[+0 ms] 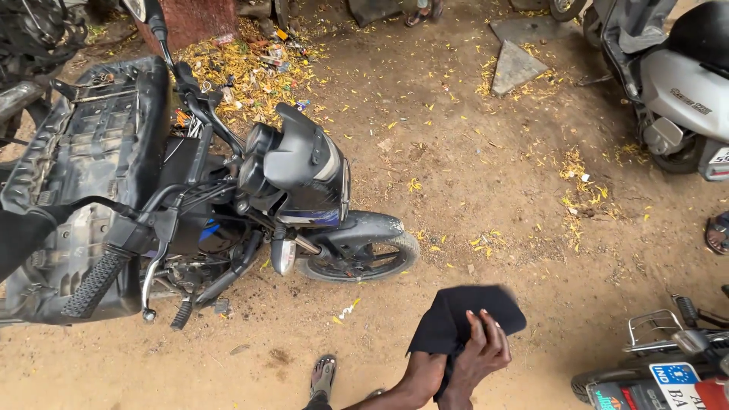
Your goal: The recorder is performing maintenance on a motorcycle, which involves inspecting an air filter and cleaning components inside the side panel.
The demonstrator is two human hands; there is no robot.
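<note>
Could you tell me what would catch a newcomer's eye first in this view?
The black motorcycle on the left stands out, its upturned seat propped against it on the dirt ground. At bottom centre, both hands grip a black cloth: the right hand over it, the left hand beneath. A grey scooter stands top right.

- Your hands meet low in the frame: the right hand (484, 351) presses its fingers onto a black cloth (465, 316), the left hand (427, 370) under it.
- A black motorcycle (228, 205) stands to your left on the dirt ground (471, 175), front wheel (363, 254) turned toward you.
- A grey scooter (680, 83) is parked at upper right.
- Your sandalled foot (323, 375) rests below.
</note>
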